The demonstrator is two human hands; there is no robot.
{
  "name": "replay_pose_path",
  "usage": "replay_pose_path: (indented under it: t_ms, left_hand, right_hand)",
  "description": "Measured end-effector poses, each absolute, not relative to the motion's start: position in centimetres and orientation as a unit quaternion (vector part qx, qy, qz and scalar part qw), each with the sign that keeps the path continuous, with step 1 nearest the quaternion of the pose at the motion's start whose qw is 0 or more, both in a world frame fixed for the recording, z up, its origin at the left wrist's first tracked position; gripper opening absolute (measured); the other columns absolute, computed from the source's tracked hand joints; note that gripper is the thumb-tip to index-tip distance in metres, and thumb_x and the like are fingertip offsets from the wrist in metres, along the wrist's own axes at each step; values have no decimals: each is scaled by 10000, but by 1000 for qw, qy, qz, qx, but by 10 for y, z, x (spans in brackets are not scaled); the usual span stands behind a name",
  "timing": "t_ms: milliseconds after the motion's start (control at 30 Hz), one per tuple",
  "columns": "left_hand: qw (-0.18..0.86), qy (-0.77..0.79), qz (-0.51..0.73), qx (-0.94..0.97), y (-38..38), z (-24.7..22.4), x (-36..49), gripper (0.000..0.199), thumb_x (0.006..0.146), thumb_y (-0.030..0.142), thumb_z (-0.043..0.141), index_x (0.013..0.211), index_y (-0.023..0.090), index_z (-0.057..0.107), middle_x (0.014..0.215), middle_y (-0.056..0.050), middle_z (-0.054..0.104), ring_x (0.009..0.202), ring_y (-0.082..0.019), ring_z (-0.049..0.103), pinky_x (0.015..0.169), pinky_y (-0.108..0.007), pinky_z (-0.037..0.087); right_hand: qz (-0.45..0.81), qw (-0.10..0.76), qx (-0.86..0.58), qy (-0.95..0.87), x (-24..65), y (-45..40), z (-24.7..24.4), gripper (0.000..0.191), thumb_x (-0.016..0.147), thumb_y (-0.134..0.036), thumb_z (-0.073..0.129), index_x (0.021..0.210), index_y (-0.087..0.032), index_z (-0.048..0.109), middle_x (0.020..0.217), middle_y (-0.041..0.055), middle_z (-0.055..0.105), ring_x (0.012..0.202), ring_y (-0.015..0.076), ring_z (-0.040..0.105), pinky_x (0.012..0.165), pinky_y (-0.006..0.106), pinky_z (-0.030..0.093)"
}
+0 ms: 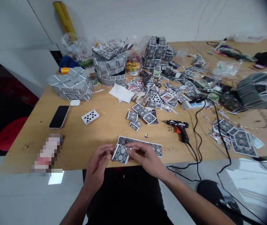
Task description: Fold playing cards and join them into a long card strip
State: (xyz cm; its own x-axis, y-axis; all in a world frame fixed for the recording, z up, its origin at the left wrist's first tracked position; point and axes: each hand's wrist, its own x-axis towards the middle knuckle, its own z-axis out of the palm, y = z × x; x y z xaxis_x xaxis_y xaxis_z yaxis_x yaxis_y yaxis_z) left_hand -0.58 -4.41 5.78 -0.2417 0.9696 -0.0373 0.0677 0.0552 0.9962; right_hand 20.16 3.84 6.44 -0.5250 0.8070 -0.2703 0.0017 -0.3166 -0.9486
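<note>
Between my two hands, at the table's front edge, is a playing card (121, 153) with a dark patterned back. My right hand (145, 156) pinches its right side between thumb and fingers. My left hand (100, 161) has curled fingers against the card's left edge. Behind it lies a strip of joined playing cards (158, 149), partly covered by the card and my right hand. A few folded card pieces (144, 114) lie farther back. To their right a glue gun (179, 128) rests on its side, its nozzle pointing left.
A phone (59, 117) and a card deck (90, 117) lie to the left. Card-made baskets (72, 83) and heaps of cards (156, 98) fill the back. Black cables (196, 125) run from a power strip (192, 104) over the right front edge.
</note>
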Motion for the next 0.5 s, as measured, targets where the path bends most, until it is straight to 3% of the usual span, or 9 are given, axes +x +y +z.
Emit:
replay_pose_path:
  t_ms: [100,333,500]
  left_hand:
    - [437,624,490,424,-41,60,-1,246,979,400,696,1122,205,743,1003,-67,805,815,-203,752,713,-299,629]
    - [346,673,483,440,-41,52,7,175,897,376,792,1011,248,827,967,-51,844,883,-246,784,831,-346,622]
    - [352,675,494,421,-40,56,6,196,917,400,769,1026,248,825,956,-45,842,830,-222,778,785,-325,629]
  right_hand:
    - [670,284,-398,-559,202,36,64,418,925,-555,765,1124,-188,784,820,20,757,732,163,697,727,297,574]
    - [618,298,-414,-599,202,29,66,328,978,-467,716,1168,-214,802,908,50,798,795,189,735,724,302,591]
    - [702,308,-363,-530,204,28,66,390,933,-465,790,1247,-233,789,969,58,821,847,199,767,782,329,648]
